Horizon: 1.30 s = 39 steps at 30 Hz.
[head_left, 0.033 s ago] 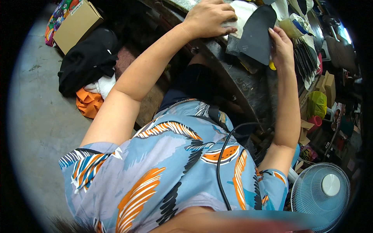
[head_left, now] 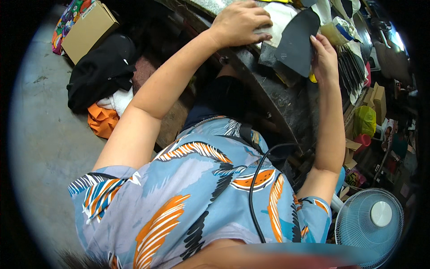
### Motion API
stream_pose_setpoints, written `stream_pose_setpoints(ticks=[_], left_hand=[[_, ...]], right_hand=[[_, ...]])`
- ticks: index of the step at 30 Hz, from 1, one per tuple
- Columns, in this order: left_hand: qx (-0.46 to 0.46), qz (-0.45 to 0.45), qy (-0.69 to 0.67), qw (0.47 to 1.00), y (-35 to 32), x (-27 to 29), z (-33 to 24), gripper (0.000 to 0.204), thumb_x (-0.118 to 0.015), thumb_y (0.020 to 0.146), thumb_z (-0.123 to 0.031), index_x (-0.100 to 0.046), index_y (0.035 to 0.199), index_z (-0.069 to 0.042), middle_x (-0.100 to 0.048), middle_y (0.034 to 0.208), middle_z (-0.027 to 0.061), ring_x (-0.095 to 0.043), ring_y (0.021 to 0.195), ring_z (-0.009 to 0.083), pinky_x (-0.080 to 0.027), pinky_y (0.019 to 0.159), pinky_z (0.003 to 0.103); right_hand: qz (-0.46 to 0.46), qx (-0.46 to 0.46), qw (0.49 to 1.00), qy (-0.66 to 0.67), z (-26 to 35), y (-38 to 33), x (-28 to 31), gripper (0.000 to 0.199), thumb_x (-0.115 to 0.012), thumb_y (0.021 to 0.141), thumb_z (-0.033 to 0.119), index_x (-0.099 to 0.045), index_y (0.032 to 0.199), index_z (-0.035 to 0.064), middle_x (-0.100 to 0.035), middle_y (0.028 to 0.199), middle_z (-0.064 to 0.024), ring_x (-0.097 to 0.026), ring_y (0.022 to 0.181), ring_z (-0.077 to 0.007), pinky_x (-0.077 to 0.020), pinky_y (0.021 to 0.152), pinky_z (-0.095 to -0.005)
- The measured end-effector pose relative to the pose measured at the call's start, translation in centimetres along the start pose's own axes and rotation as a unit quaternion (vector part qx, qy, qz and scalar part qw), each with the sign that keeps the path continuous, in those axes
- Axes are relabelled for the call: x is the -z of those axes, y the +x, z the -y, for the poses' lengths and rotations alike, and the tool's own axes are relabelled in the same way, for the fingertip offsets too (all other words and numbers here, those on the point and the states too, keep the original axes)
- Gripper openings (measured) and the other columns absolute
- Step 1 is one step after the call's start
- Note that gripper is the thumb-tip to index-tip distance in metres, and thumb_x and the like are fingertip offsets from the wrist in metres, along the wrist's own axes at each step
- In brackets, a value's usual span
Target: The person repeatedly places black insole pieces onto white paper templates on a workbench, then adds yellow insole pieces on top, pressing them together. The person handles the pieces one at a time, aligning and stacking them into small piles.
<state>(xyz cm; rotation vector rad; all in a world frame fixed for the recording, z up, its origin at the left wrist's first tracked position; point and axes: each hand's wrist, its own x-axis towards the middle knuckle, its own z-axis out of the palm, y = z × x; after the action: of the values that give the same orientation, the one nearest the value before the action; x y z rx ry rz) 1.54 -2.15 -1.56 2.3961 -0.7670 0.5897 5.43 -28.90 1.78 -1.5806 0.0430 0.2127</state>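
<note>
My right hand (head_left: 326, 60) pinches the edge of a flat, dark grey sole-shaped piece (head_left: 297, 42) between thumb and fingers. The piece is rounded at its far end and stands tilted above the bench. Left of it, my left hand (head_left: 242, 23) rests palm down by a white sheet (head_left: 278, 19), fingers loosely bent and apart; its fingertips look stained dark. Nothing shows in that hand, though its palm is hidden. Below the dark piece lies a smaller dark flat scrap (head_left: 268, 54).
A stack of dark, pale-edged pieces (head_left: 350, 67) lies right of my right hand, near a yellowish roll (head_left: 333, 33). The dark workbench (head_left: 286, 105) has a curved near edge. A fan (head_left: 369, 226) stands lower right; a cardboard box (head_left: 89, 29) and black cloth (head_left: 103, 69) are at left.
The dark sole-shaped piece has tilted and shifted slightly, with my right hand a little lower. My left hand has moved down very slightly.
</note>
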Motion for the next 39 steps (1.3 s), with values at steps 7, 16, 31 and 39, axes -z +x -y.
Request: stream_pose_setpoints(ticks=[7, 16, 31, 39], left_hand=[[-0.046, 0.022, 0.180, 0.982, -0.3, 0.0, -0.6, 0.039, -0.062, 0.092, -0.047, -0.068, 0.124, -0.026, -0.060, 0.137, -0.0031, -0.051, 0.129, 0.0218, -0.037, 0.111, 0.041], [-0.038, -0.025, 0.134, 0.990, -0.1, -0.3, -1.1, 0.039, -0.065, 0.090, -0.044, -0.067, 0.122, -0.021, -0.065, 0.125, 0.0034, -0.056, 0.120, 0.0242, -0.044, 0.104, 0.040], [-0.043, -0.009, 0.029, 0.999, 0.1, 1.2, -1.7, 0.042, -0.069, 0.078, -0.037, -0.066, 0.108, -0.008, -0.063, 0.115, 0.0086, -0.056, 0.112, 0.0304, -0.049, 0.095, 0.040], [-0.053, -0.021, 0.041, 0.998, 0.0, 1.2, -1.5, 0.041, -0.069, 0.078, -0.036, -0.066, 0.108, -0.008, -0.063, 0.115, 0.0082, -0.056, 0.112, 0.0293, -0.049, 0.094, 0.039]], right_hand=[[-0.020, -0.032, 0.997, 0.070, 0.1, -3.3, 3.4, 0.014, -0.058, 0.097, 0.010, -0.058, 0.111, 0.0085, -0.066, 0.094, 0.0001, -0.065, 0.086, -0.0112, -0.0521, 0.074, -0.0257], [-0.084, 0.004, 0.993, 0.089, 1.7, -3.0, 7.6, 0.019, -0.062, 0.095, 0.015, -0.061, 0.113, 0.0081, -0.067, 0.096, 0.0002, -0.062, 0.081, -0.0098, -0.0466, 0.069, -0.0250], [0.043, 0.022, 0.999, -0.006, -1.0, -1.7, 1.3, 0.022, -0.066, 0.094, 0.014, -0.061, 0.113, 0.0045, -0.065, 0.082, 0.0040, -0.049, 0.056, 0.0001, -0.0359, 0.048, -0.0151], [0.041, 0.042, 0.998, 0.021, -1.8, -1.7, 1.3, 0.022, -0.067, 0.094, 0.014, -0.061, 0.112, 0.0040, -0.065, 0.083, 0.0025, -0.050, 0.057, -0.0009, -0.0380, 0.049, -0.0160]])
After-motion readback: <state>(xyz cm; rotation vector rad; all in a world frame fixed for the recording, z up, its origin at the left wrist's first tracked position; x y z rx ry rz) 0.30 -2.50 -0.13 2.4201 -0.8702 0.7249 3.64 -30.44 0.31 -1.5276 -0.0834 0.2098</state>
